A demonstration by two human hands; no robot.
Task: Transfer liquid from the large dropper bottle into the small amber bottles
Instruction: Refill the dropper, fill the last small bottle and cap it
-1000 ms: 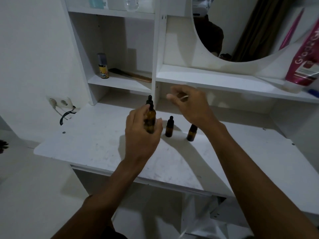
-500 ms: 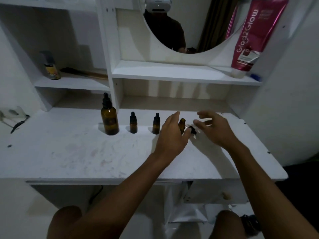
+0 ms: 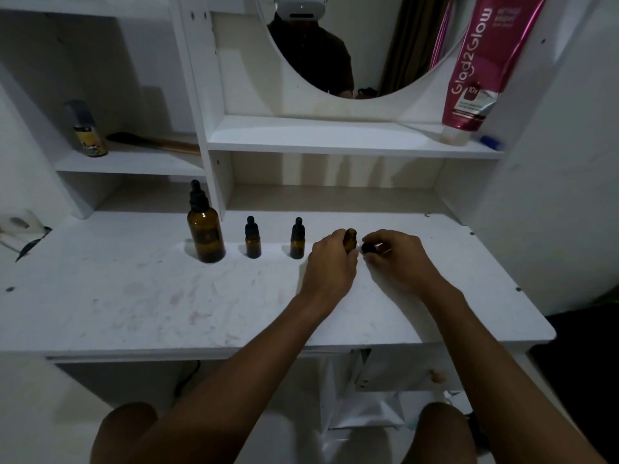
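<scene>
Amber bottles are what this job turns on, and nearest the person one of them, the uncapped small bottle (image 3: 350, 240), stands on the white surface (image 3: 140, 296) with the left hand (image 3: 330, 262) wrapped around its body, only its open neck showing above the fingers. Just beside it the right hand (image 3: 397, 259) pinches a black dropper cap (image 3: 368, 248), which appears to belong to that bottle and hangs close to its mouth without covering it. Whether any liquid is in the open bottle cannot be told, since the hand hides the glass. Further left along the same row stand two more small bottles, one capped (image 3: 297, 240) and another capped (image 3: 253, 238), apart from each other and untouched. Beyond them, at the far left end of the row and against the shelf upright, the large dropper bottle (image 3: 205, 226) stands upright with its own dropper in place. Judging from this, the task is at an early stage: one receiving bottle is opened, the source is not yet opened, and two small bottles remain shut, so drawing and dispensing seem to lie ahead.
</scene>
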